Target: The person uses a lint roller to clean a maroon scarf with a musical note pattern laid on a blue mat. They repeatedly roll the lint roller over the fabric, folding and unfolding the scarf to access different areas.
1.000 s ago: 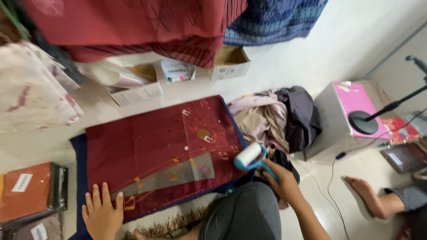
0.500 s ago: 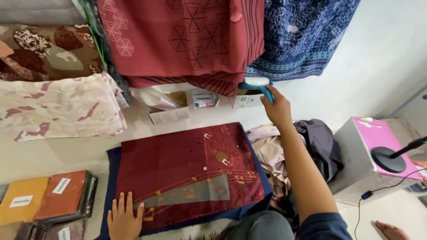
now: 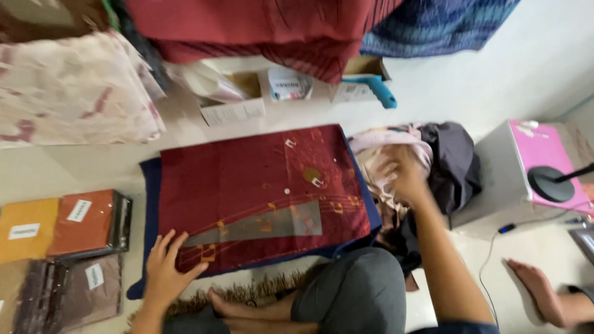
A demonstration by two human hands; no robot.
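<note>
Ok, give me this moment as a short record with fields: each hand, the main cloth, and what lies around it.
left hand: flat, fingers spread, on the near edge of the maroon cloth
right hand: blurred, on the heap of clothes
maroon cloth: spread flat over a dark blue cloth
teal-handled tool: resting at a cardboard box
packed fabrics: on the floor, left

It looks like a home garment workroom, with a person seated on the pale floor point(image 3: 74, 167) among hanging patterned fabrics point(image 3: 260, 25), a dark red cloth point(image 3: 260, 185) spread flat, packaged folded cloths point(image 3: 80, 222), cardboard boxes point(image 3: 238, 102) and a heap of clothes point(image 3: 433, 167).
</note>
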